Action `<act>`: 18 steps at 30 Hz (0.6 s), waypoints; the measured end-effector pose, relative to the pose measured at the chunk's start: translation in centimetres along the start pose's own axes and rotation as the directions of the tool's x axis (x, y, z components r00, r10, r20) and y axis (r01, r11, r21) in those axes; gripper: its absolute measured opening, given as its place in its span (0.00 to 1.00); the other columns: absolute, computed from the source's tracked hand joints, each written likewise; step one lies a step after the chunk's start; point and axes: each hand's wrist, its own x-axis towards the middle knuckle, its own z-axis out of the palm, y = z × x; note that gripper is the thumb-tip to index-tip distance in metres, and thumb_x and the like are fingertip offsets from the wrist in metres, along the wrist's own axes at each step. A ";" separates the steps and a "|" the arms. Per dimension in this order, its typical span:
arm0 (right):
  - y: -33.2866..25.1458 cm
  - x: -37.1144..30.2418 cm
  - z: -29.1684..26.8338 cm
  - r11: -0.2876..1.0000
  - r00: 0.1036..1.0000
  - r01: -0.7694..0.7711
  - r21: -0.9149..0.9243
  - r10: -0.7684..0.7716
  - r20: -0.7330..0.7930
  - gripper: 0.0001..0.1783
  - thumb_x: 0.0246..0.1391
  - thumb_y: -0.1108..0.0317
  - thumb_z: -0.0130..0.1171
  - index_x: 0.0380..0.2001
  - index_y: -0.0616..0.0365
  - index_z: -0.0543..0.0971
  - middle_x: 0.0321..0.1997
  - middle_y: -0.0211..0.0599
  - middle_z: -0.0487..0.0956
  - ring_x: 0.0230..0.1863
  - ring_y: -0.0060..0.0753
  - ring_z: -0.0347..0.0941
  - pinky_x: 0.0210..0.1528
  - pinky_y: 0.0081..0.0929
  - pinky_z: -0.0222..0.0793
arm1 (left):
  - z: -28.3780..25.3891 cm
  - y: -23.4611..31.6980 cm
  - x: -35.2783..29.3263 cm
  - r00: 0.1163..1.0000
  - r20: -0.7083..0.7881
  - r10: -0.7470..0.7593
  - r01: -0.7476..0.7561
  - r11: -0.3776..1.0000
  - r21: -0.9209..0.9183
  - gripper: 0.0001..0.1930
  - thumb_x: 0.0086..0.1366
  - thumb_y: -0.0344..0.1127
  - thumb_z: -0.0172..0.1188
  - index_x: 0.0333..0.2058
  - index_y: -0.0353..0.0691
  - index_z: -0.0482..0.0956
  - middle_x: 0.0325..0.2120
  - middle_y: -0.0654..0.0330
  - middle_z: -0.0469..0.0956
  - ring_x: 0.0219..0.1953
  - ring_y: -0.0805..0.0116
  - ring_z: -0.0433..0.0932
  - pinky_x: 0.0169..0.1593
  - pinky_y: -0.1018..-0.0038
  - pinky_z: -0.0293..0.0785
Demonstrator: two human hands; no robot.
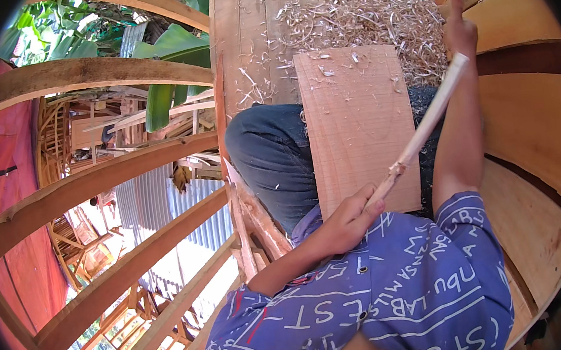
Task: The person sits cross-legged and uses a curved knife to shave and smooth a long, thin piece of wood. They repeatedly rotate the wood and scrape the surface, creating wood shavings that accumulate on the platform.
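Wood shavings [372,4] litter the deck at 12 o'clock. Left hand [346,223] clenched on the stick [424,124]; right hand [459,29] grips its far end. Board [357,127] rests loose across the lap, so hard levering could slide it.

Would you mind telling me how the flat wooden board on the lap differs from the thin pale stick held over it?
The flat reddish wooden board is wide and rectangular; the thin pale wooden stick is narrow and long. The board lies on the lap; the stick slants across its right edge, its lower end held in the left hand. Both are bare wood.
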 end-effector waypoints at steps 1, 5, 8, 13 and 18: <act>0.0 0.8 -0.7 1.000 0.994 0.009 0.001 -0.009 -0.109 0.45 0.53 0.28 0.41 0.07 0.63 0.64 0.08 0.28 0.59 0.16 0.23 0.57 0.20 0.33 0.55 | -1.7 1.5 0.0 0.990 -0.095 -0.107 0.092 0.984 -0.153 0.21 0.69 0.57 0.39 0.31 0.43 0.59 0.12 0.71 0.55 0.09 0.83 0.53 0.11 0.84 0.50; 1.5 -5.0 1.7 0.989 0.976 0.145 0.041 -0.149 0.160 0.42 0.56 0.33 0.46 0.08 0.64 0.61 0.09 0.27 0.56 0.16 0.21 0.52 0.19 0.31 0.50 | -6.4 4.0 -0.2 0.971 -0.157 -0.180 0.088 0.880 -0.467 0.20 0.71 0.55 0.38 0.31 0.43 0.59 0.12 0.70 0.56 0.10 0.84 0.55 0.11 0.85 0.52; -0.7 -12.5 3.7 0.954 0.898 0.257 0.157 -0.295 0.326 0.39 0.53 0.36 0.53 0.10 0.66 0.66 0.08 0.33 0.58 0.14 0.23 0.55 0.19 0.31 0.53 | -6.4 5.6 0.8 0.972 -0.164 -0.170 0.089 0.906 -0.414 0.21 0.70 0.56 0.37 0.30 0.43 0.58 0.11 0.70 0.56 0.08 0.83 0.53 0.10 0.84 0.51; -3.3 -18.7 3.2 0.848 0.756 0.529 -0.024 -0.459 0.468 0.40 0.39 0.28 0.57 0.09 0.61 0.72 0.09 0.44 0.68 0.14 0.47 0.69 0.20 0.36 0.64 | -6.5 5.4 0.9 0.963 -0.193 -0.190 0.117 0.935 -0.335 0.20 0.71 0.55 0.37 0.31 0.43 0.59 0.11 0.70 0.56 0.08 0.83 0.53 0.10 0.85 0.52; -3.6 -16.8 3.4 0.745 0.716 0.656 -0.119 -0.565 0.410 0.43 0.30 0.22 0.57 0.07 0.59 0.69 0.07 0.41 0.66 0.14 0.45 0.70 0.17 0.35 0.64 | -5.4 6.0 1.3 0.956 -0.216 -0.197 0.132 0.950 -0.282 0.23 0.68 0.60 0.39 0.31 0.44 0.58 0.11 0.71 0.54 0.09 0.84 0.53 0.10 0.85 0.50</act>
